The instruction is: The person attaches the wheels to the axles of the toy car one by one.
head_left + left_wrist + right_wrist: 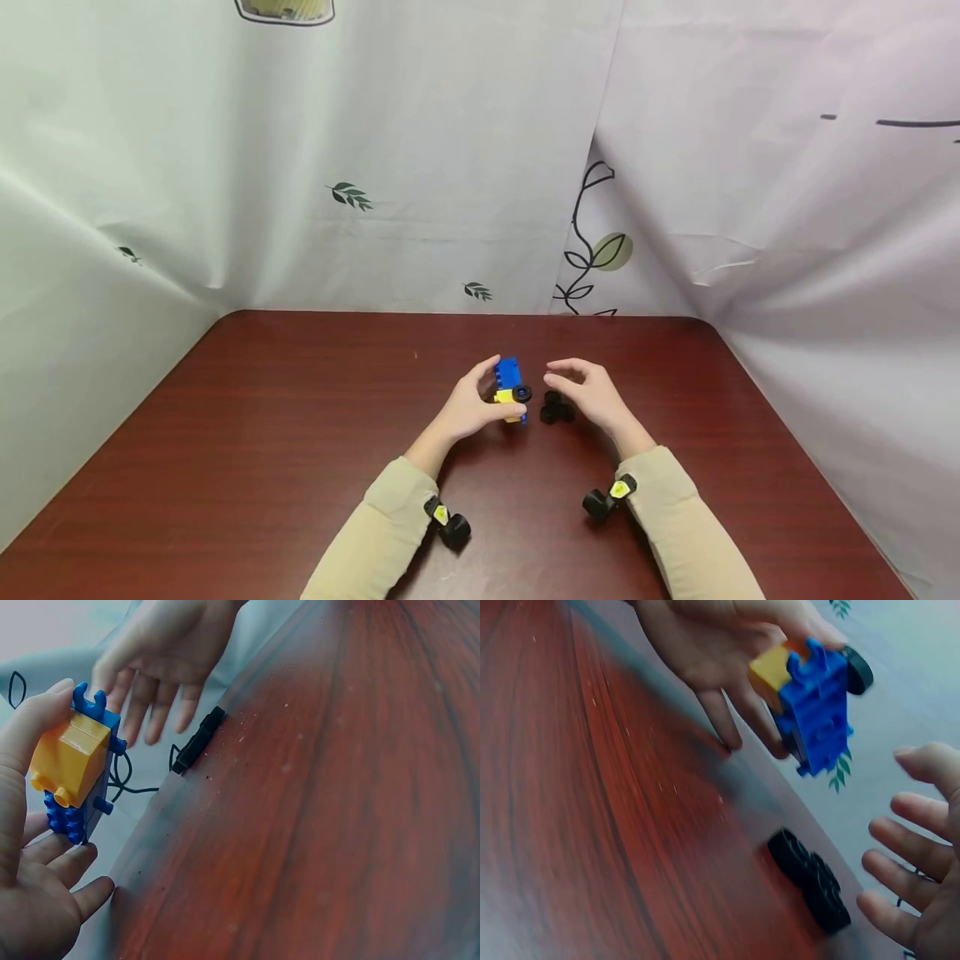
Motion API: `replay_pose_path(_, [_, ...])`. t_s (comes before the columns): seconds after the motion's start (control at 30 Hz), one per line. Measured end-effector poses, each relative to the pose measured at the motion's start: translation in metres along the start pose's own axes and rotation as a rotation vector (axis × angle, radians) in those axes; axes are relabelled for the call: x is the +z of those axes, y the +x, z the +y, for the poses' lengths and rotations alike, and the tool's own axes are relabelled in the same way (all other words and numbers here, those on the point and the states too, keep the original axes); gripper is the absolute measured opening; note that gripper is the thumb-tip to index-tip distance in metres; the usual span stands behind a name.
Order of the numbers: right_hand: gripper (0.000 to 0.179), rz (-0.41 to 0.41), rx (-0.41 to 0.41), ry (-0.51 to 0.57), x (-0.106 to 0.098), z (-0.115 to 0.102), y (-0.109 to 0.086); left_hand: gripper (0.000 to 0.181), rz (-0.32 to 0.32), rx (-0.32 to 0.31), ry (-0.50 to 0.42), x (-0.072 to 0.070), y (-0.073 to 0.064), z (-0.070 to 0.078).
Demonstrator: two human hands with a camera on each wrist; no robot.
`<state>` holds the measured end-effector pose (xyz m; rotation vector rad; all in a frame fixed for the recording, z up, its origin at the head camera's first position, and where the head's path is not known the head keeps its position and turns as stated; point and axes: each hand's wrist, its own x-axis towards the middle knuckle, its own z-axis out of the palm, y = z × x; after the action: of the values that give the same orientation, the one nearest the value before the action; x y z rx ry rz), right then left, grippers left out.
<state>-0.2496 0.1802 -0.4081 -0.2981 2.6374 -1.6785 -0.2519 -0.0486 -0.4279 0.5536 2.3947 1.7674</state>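
A toy car of blue and yellow building blocks (pixel 508 373) is held up between the thumb and fingers of my left hand (pixel 467 410). One black wheel (pixel 859 670) sits on a side of its blue base. In the left wrist view, the yellow block (pixel 71 757) and bare blue axle pegs (pixel 103 805) show. My right hand (pixel 594 395) hovers to the right of the car, fingers parted and holding nothing. Just below it, loose black wheels (pixel 810 879) lie close together on the table, apart from the right fingers (pixel 904 840).
The dark red wooden table (pixel 300 433) ends at a back edge against a pale printed cloth (pixel 450 167). Cloth also hangs along both sides. A black wrist camera (pixel 454 531) is strapped to the left sleeve and another camera (pixel 598 505) to the right.
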Motion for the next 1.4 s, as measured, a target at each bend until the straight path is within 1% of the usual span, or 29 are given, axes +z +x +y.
replay_pose_path(0.17, [0.042, -0.026, -0.008, -0.082, -0.004, 0.010, 0.001, 0.093, -0.015, -0.023, 0.000, 0.000, -0.002, -0.004])
replay_pose_path(0.37, [0.037, -0.023, -0.019, -0.200, -0.009, 0.016, 0.004, 0.090, -0.033, -0.026, -0.034, 0.000, 0.001, -0.004])
replay_pose_path(0.5, [0.036, -0.036, -0.001, -0.217, -0.009, 0.020, 0.005, 0.095, -0.053, -0.040, -0.048, 0.000, 0.002, -0.002])
replay_pose_path(0.63, [0.035, -0.038, 0.002, -0.232, -0.009, 0.023, 0.005, 0.105, -0.108, -0.069, -0.042, 0.000, 0.002, 0.001])
replay_pose_path(0.73, [0.035, -0.041, -0.004, -0.243, -0.008, 0.024, 0.005, 0.109, -0.165, -0.086, -0.002, 0.000, 0.001, 0.002])
replay_pose_path(0.83, [0.036, -0.045, -0.011, -0.253, -0.007, 0.024, 0.005, 0.107, -0.208, -0.094, 0.035, 0.000, 0.000, 0.002])
replay_pose_path(0.93, [0.035, -0.044, -0.008, -0.273, -0.006, 0.023, 0.005, 0.102, -0.232, -0.104, 0.042, 0.000, -0.001, 0.003])
replay_pose_path(1.07, [0.033, -0.032, 0.003, -0.301, -0.005, 0.023, 0.006, 0.098, -0.248, -0.113, 0.025, 0.000, -0.002, 0.004])
replay_pose_path(1.2, [0.031, -0.016, 0.008, -0.317, -0.004, 0.023, 0.006, 0.097, -0.249, -0.116, 0.019, -0.001, -0.003, 0.003])
replay_pose_path(1.4, [0.035, -0.003, 0.025, -0.331, -0.002, 0.021, 0.007, 0.098, -0.248, -0.121, 0.014, -0.001, -0.002, 0.003])
